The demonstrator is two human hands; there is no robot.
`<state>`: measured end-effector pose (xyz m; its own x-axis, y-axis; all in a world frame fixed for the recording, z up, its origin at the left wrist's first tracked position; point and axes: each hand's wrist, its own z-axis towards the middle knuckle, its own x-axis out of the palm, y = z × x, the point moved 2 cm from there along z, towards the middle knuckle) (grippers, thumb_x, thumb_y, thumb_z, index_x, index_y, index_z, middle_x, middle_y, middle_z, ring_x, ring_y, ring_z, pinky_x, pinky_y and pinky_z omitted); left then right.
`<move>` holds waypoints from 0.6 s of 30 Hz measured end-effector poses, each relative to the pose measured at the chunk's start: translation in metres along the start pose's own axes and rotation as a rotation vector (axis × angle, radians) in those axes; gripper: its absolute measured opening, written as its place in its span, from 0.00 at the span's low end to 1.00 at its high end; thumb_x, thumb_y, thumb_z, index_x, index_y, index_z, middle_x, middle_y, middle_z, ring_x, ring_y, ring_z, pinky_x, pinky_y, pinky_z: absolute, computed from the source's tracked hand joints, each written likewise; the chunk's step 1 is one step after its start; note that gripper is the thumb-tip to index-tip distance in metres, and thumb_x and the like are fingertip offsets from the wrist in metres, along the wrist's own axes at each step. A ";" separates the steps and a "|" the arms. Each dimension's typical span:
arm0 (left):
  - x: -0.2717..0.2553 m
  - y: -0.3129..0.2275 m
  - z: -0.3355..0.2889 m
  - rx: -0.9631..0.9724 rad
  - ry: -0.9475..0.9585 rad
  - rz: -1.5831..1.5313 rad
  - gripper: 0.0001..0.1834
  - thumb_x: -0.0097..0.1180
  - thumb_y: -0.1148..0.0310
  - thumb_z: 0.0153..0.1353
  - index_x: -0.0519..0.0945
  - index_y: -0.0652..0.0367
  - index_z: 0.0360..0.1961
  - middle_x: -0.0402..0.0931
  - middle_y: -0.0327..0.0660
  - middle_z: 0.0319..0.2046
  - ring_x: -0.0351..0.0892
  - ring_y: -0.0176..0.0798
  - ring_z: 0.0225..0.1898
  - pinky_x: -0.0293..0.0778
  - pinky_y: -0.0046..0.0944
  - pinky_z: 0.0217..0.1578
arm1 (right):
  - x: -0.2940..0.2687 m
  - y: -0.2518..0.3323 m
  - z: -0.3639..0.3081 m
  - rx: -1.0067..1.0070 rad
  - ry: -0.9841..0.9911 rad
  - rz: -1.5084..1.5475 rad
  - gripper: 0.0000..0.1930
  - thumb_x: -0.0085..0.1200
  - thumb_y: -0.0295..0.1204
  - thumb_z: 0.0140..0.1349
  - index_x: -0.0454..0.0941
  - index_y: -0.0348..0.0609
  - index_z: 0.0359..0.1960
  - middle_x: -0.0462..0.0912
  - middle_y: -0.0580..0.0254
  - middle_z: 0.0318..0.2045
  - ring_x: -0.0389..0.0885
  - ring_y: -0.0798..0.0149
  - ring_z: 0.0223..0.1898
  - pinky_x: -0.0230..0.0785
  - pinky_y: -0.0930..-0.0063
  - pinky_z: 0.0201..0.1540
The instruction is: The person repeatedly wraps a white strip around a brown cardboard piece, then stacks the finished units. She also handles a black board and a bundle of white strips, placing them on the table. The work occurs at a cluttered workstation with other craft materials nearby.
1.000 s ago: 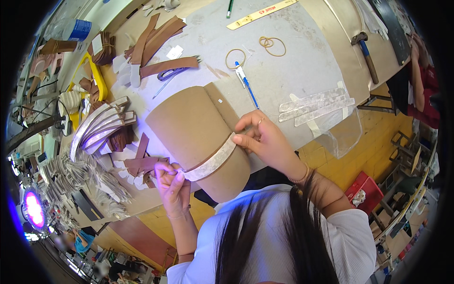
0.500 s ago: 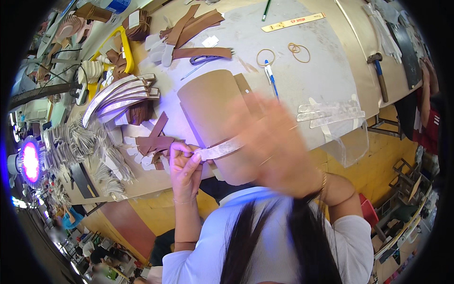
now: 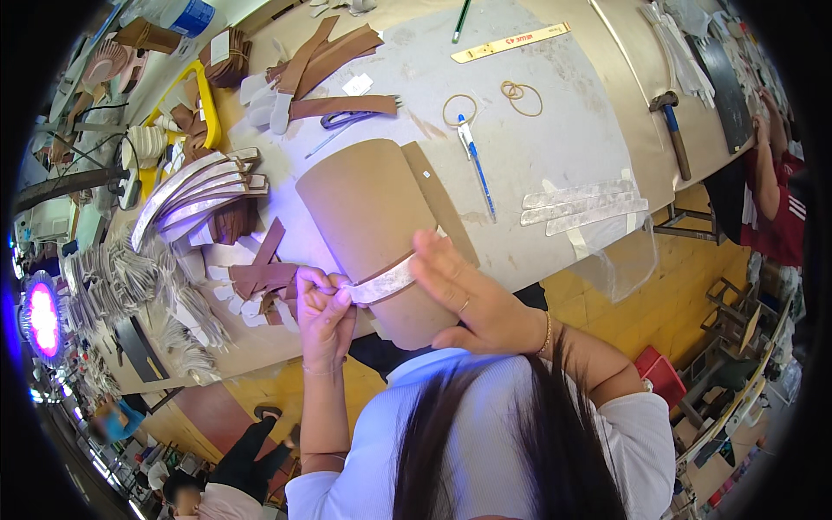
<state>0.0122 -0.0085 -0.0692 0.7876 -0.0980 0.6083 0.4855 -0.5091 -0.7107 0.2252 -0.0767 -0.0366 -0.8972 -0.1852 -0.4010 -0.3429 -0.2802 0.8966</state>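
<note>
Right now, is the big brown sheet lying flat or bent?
Bent. The brown sheet curves over the table edge, with a pale strip laid across it.

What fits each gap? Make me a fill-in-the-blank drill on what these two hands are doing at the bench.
1. The left hand pinches one end of a pale ____ laid across the brown sheet.
2. The right hand rests ____ on that sheet, fingers spread.
3. The blue pen lies just below a ____ band ring.
4. At the table's right edge lies a ____ with a wooden handle.

Missing words: strip; flat; rubber; hammer
</note>
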 end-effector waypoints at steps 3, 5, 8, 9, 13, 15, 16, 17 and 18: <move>0.000 0.002 0.000 0.004 -0.011 -0.009 0.18 0.58 0.82 0.56 0.62 0.54 0.38 0.74 0.42 0.32 0.76 0.38 0.32 0.75 0.37 0.37 | 0.002 -0.012 -0.011 0.119 -0.091 0.195 0.43 0.43 0.55 0.64 0.43 0.37 0.70 0.42 0.45 0.71 0.42 0.49 0.72 0.39 0.60 0.71; -0.003 0.003 0.000 0.024 0.004 -0.031 0.18 0.59 0.82 0.56 0.62 0.54 0.38 0.74 0.41 0.32 0.76 0.38 0.32 0.75 0.37 0.37 | 0.002 -0.018 -0.017 0.198 -0.080 0.265 0.44 0.40 0.57 0.65 0.38 0.38 0.71 0.39 0.44 0.71 0.42 0.48 0.72 0.39 0.64 0.71; -0.002 0.002 0.000 0.028 0.013 0.006 0.17 0.58 0.81 0.57 0.65 0.56 0.41 0.75 0.41 0.32 0.77 0.36 0.34 0.75 0.35 0.36 | 0.006 -0.029 -0.023 0.270 -0.102 0.314 0.48 0.31 0.64 0.63 0.35 0.38 0.71 0.41 0.45 0.71 0.43 0.49 0.72 0.39 0.67 0.70; -0.003 0.001 -0.002 0.035 0.008 0.025 0.16 0.58 0.81 0.57 0.65 0.57 0.42 0.76 0.42 0.32 0.77 0.36 0.34 0.75 0.35 0.37 | 0.002 -0.026 -0.022 0.322 -0.075 0.331 0.48 0.30 0.64 0.63 0.35 0.38 0.71 0.43 0.46 0.71 0.45 0.49 0.72 0.40 0.66 0.70; -0.015 -0.007 -0.004 0.035 -0.020 0.134 0.14 0.58 0.80 0.58 0.70 0.61 0.43 0.78 0.44 0.34 0.78 0.37 0.34 0.75 0.34 0.38 | -0.025 -0.026 -0.021 0.285 -0.196 0.150 0.39 0.39 0.53 0.66 0.46 0.40 0.70 0.53 0.46 0.68 0.52 0.47 0.69 0.48 0.63 0.68; -0.033 -0.014 -0.003 0.064 -0.004 0.245 0.12 0.58 0.79 0.58 0.72 0.63 0.42 0.78 0.44 0.34 0.79 0.37 0.33 0.75 0.34 0.38 | -0.043 -0.034 -0.025 0.232 -0.315 -0.103 0.32 0.47 0.43 0.65 0.56 0.42 0.66 0.59 0.46 0.66 0.58 0.47 0.66 0.53 0.62 0.66; -0.027 -0.021 -0.005 0.089 -0.042 0.277 0.10 0.58 0.78 0.59 0.73 0.63 0.40 0.78 0.45 0.33 0.79 0.37 0.32 0.75 0.35 0.37 | -0.057 -0.039 -0.026 0.240 -0.341 -0.251 0.28 0.51 0.39 0.63 0.62 0.43 0.64 0.62 0.47 0.64 0.61 0.48 0.64 0.55 0.62 0.65; -0.029 -0.024 -0.007 0.100 -0.035 0.324 0.10 0.58 0.78 0.59 0.72 0.62 0.40 0.78 0.44 0.33 0.79 0.37 0.31 0.76 0.36 0.36 | -0.069 -0.043 -0.029 0.247 -0.368 -0.400 0.25 0.55 0.34 0.61 0.68 0.44 0.61 0.65 0.48 0.62 0.64 0.48 0.62 0.58 0.62 0.63; -0.034 -0.030 -0.007 0.109 -0.025 0.370 0.10 0.58 0.77 0.59 0.72 0.61 0.41 0.78 0.44 0.33 0.79 0.38 0.31 0.76 0.37 0.35 | -0.079 -0.046 -0.034 0.278 -0.374 -0.482 0.23 0.57 0.31 0.58 0.71 0.44 0.57 0.67 0.49 0.60 0.67 0.49 0.60 0.59 0.62 0.61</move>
<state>-0.0317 0.0036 -0.0661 0.9256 -0.2361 0.2960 0.2034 -0.3494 -0.9147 0.3212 -0.0812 -0.0523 -0.6447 0.2529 -0.7214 -0.7434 0.0124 0.6687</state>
